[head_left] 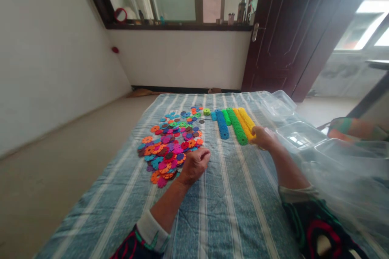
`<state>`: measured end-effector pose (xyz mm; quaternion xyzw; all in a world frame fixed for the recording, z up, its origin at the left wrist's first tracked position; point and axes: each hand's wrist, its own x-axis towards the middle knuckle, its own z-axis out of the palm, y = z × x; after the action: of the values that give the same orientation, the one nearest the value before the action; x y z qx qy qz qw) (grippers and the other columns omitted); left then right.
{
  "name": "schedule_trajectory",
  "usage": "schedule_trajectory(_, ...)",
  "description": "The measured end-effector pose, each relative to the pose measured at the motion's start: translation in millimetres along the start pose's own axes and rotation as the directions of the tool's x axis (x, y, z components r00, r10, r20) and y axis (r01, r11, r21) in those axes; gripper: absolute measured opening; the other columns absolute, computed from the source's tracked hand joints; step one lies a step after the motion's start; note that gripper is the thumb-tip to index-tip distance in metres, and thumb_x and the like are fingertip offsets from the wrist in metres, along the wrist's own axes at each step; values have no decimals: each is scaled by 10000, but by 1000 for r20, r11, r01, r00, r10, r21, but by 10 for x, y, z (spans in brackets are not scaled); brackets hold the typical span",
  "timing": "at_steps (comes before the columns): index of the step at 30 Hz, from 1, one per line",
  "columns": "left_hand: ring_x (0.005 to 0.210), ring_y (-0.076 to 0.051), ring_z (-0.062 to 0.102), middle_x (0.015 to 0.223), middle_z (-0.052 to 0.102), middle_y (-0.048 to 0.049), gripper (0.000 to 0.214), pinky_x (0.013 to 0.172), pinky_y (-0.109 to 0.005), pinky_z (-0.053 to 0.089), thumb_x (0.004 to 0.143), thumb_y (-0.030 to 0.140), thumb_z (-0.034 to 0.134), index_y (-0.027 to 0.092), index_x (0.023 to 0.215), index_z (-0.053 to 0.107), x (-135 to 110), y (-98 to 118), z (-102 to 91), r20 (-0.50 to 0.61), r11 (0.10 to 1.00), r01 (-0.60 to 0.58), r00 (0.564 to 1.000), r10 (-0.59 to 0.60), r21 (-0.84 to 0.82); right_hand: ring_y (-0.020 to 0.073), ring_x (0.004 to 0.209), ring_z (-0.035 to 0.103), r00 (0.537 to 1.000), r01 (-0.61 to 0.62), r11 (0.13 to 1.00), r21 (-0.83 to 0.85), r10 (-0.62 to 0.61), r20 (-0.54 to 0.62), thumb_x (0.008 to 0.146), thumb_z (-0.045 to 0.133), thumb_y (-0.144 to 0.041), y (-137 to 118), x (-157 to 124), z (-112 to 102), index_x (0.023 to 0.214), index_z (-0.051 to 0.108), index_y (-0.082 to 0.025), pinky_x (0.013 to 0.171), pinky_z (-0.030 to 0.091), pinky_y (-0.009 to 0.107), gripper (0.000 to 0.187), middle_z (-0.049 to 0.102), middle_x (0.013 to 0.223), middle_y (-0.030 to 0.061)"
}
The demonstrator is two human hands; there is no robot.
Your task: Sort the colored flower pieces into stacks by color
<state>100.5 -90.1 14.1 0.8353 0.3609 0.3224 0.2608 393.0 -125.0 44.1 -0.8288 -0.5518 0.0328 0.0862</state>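
Note:
A heap of small coloured plastic discs (170, 143) lies on a blue-and-white striped cloth (231, 194). To its right lie stacked rods of discs: blue (223, 124), green (237, 126), orange and yellow (246, 120), side by side. My left hand (194, 166) rests curled at the heap's right edge, fingers closed; what they hold is hidden. My right hand (263, 137) is closed on the near end of the yellow rod.
A small green stack (207, 111) and a short green rod (226, 116) lie at the far end. Clear plastic boxes (299, 134) and a plastic bag sit to the right. Bare floor lies to the left; a dark door (282, 28) stands beyond.

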Motion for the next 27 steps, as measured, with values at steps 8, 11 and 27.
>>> schedule_trajectory(8,653,-106,557,684,623,-8,185,625,-196,421,832,166,464,160,747,628,-63,12,53,-16,998,-50,999,51,48,222,792,636,984,180,983,-36,-179,28,792,572,-352,-388,-90,48,928,670,-234,559,317,259,205,692,851,61)
schedule_trajectory(11,684,-116,578,723,644,-23,175,652,-207,432,827,146,468,160,756,628,-76,-16,70,-24,992,-77,997,80,100,212,772,641,953,303,953,-13,-303,12,834,541,-380,-651,-200,142,941,661,-249,558,304,255,208,701,827,47)
schedule_trajectory(27,749,-141,612,778,670,-40,184,719,-238,462,847,152,461,173,758,620,6,-265,-258,-301,950,85,953,10,302,186,799,658,859,508,859,68,-511,24,892,467,-333,-1136,-539,611,992,640,-243,609,337,242,220,721,877,47)
